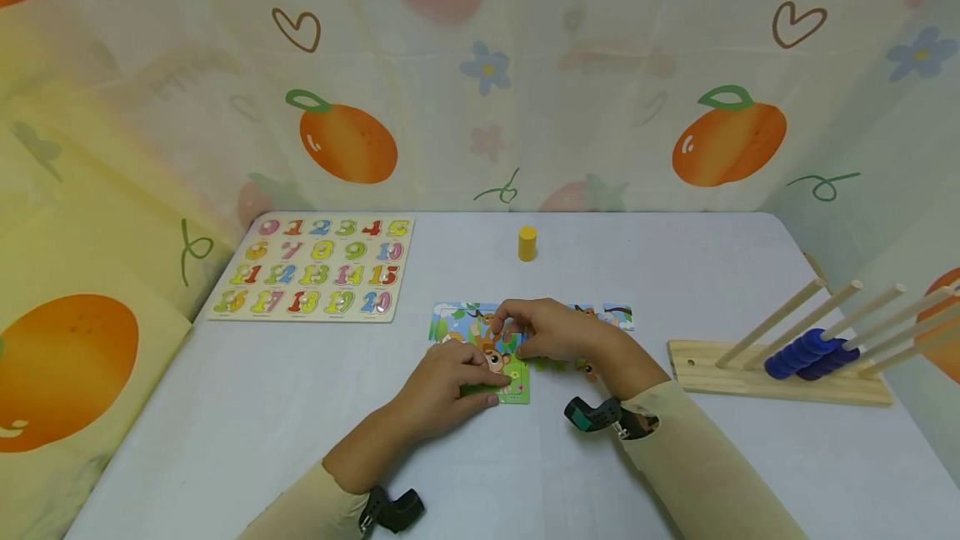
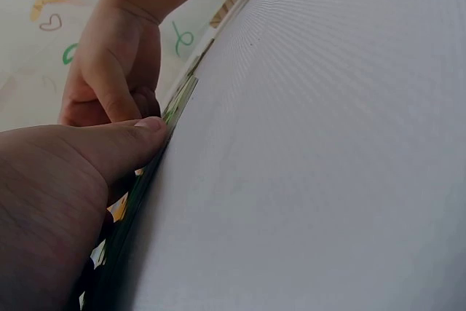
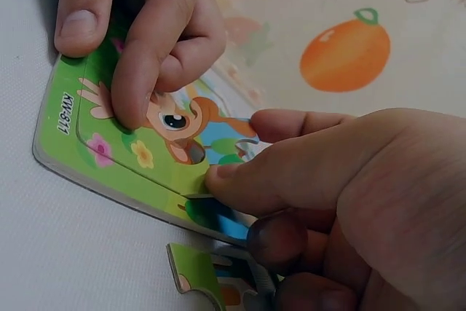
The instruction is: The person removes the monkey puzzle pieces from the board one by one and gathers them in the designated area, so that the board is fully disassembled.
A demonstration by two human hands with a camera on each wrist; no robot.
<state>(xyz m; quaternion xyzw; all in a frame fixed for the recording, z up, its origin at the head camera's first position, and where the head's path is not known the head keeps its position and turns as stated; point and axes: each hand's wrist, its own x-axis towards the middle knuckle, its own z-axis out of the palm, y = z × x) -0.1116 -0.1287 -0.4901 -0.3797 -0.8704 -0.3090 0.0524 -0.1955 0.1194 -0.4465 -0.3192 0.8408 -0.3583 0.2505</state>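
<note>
Tabletop (image 1: 285, 415) | left hand (image 1: 448, 379) extended | right hand (image 1: 557, 331) half-curled | both touch puzzle (image 1: 516, 373)

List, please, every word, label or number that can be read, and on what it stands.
"KW-811": green border of the jigsaw puzzle.
"happy", twice: patterned wall cloth.
"0" through "20": number board.
Tiny lines beneath the board's numbers: too small to read.
Faint marks on the cloth: unreadable.

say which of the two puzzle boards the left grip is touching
The animal puzzle: the left grip rests on its picture, while the number board lies apart, farther left.
</note>
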